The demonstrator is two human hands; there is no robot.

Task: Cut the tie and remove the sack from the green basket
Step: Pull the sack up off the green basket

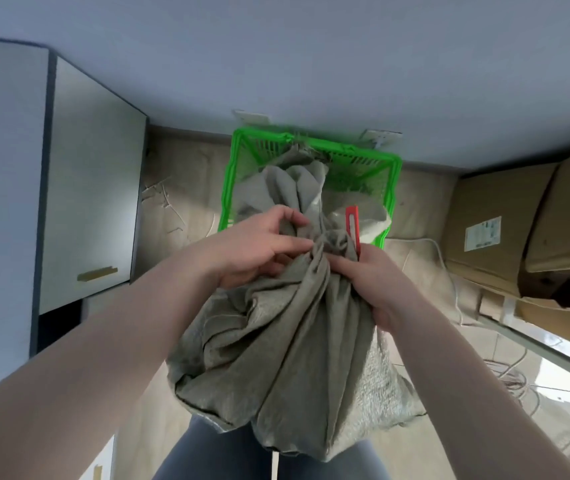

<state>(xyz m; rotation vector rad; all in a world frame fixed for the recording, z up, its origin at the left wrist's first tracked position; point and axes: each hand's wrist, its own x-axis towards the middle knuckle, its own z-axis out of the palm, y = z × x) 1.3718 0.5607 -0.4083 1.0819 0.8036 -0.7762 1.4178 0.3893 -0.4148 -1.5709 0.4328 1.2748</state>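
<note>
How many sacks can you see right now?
2: one grey sack gathered at its neck by both hands, nearest the camera; another sack behind it in the green basket. More may be hidden underneath.

Your sack (287,341) fills the middle, bunched between both hands and blocking the near side of the green basket (359,161). The wall (311,64) closes in just behind it. A cabinet (93,188) hems the left, stacked cardboard boxes (518,230) the right. Bare floor (186,188) beside the basket gives you room on the left.

Both hands (314,261) grip the sack's (287,341) gathered neck.
</note>
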